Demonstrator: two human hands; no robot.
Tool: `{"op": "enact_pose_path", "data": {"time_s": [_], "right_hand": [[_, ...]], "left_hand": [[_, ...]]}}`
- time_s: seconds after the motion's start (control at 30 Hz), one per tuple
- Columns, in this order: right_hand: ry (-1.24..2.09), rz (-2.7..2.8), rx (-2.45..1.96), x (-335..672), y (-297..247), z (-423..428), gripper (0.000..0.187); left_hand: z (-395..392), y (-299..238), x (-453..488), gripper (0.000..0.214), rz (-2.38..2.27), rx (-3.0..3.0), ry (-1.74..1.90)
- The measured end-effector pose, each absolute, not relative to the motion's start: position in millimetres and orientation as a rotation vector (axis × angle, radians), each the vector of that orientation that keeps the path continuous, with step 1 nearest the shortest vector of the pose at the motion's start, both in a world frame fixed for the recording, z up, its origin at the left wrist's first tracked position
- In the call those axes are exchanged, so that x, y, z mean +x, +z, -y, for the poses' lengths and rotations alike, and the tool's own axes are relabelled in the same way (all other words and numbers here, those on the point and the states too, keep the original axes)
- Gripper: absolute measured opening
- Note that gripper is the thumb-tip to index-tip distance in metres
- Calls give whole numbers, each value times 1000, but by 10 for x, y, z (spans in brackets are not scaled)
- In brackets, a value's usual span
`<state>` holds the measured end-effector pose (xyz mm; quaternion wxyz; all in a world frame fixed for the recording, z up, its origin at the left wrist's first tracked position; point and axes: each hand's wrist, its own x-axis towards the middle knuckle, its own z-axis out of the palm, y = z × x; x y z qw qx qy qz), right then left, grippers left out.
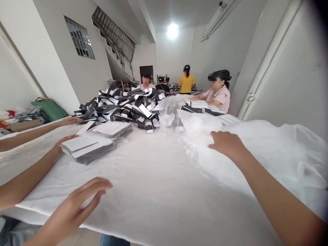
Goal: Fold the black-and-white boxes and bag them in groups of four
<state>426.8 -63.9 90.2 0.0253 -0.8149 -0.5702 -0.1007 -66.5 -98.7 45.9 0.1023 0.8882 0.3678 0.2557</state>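
My left hand hovers over the near left part of the white-covered table, its fingers stretched out with a gap to the thumb and nothing in them. On the right, my right hand is at a heap of clear plastic bags, fingers curled in at the edge of the thin film. How much film it grips is partly hidden. Left of centre lies a clear-wrapped pack of flat white and black boxes, a co-worker's hand resting on it. Behind it sits another wrapped pack.
A large pile of loose black and white boxes covers the table's far side. The co-worker's other hand is beside it. A person in pink works at the far right near stacked boxes. More people stand behind.
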Motion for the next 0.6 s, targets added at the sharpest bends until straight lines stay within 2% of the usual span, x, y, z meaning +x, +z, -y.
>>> {"op": "enact_pose_path", "data": {"time_s": [0.03,0.17,0.27,0.3,0.37,0.43,0.47,0.6], "right_hand": [[-168,1758,-2551,4363,973,672,18],[100,1818,-2077,4421,1160,796,32],[335,1769,-1661,4209,1212,851,33],[397,1776,-1559,4131,1214,863,37],[494,1851,-1405,4019,1214,884,56],[495,1893,-1331,4005,1229,908,70],[440,1867,-1347,4038,1247,922,68],[153,1666,-1718,4326,1329,954,31]], "left_hand": [[826,483,-434,27,-1058,2533,679],[280,524,578,34,-987,2175,533],[25,433,1266,74,-852,1776,546],[-44,383,1460,79,-783,1646,534],[-186,268,1772,74,-688,1509,540],[-343,150,1955,66,-712,1435,750],[-428,94,1993,62,-745,1384,845],[-729,-65,1848,57,-743,1251,953]]}}
